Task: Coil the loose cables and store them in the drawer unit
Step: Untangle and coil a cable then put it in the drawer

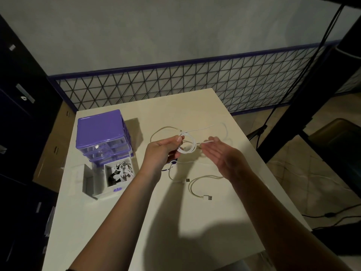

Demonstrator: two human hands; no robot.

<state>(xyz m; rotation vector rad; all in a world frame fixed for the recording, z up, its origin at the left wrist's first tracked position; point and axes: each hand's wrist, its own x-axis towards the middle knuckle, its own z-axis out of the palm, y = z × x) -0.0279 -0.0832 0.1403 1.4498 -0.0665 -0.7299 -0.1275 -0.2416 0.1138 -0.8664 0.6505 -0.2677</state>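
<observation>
White cable coil (pixel 188 145) raised above the desk (pixel 195 222), left hand (pixel 162 151) grip pinching its left edge, right hand (pixel 218 153) just beside, fingertips closed on the cable's free end, purple drawer unit (pixel 101 133) at left, bottom drawer (pixel 117 176) pulled out holding coiled cables, another loose cable (pixel 199 189) lying on desk below the hands.

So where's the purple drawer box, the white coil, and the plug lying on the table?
purple drawer box (pixel 100 127), head view, on its flat purple top.
white coil (pixel 192 147), head view, on the loop's right side, held by the left hand (pixel 162 151).
plug (pixel 207 197), head view, on the white connector body.
</observation>
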